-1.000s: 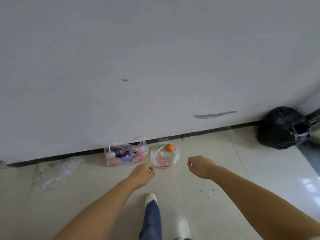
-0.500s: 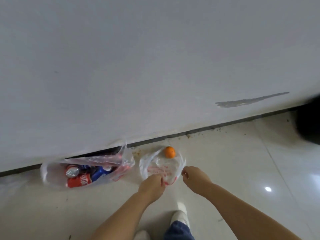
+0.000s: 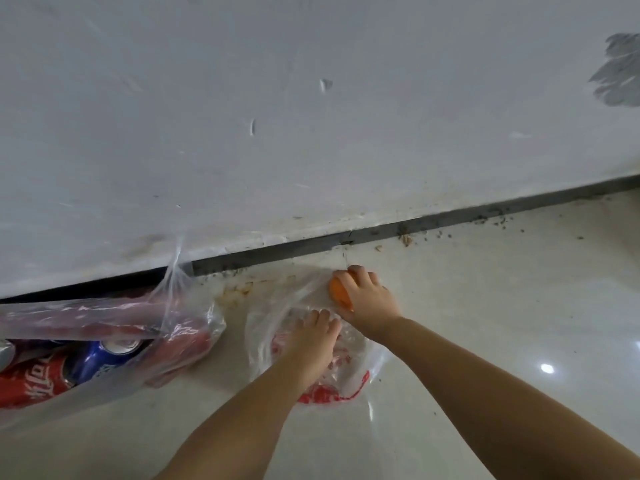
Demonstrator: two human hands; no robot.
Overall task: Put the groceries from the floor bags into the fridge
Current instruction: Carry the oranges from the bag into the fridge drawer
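A clear plastic bag with red print [image 3: 266, 327] lies flat on the tiled floor by the wall. An orange [image 3: 337, 292] sits at its far right edge, and my right hand [image 3: 369, 299] curls its fingers over the fruit. My left hand [image 3: 311, 337] rests on the middle of this bag, fingers spread on the plastic. To the left lies a second clear bag [image 3: 180, 327] with drink cans inside: a red cola can [image 3: 31, 382] and a blue can [image 3: 104, 358]. The fridge is out of view.
A white wall [image 3: 311, 116] with a dark skirting strip [image 3: 433, 225] runs right behind the bags. Crumbs and dirt [image 3: 495, 223] lie along the skirting at the right. Glossy pale floor tiles [image 3: 519, 323] stretch to the right and toward me.
I have bent down much closer to the bags. My right hand moved forward onto the orange and my left hand came down onto the flat bag.
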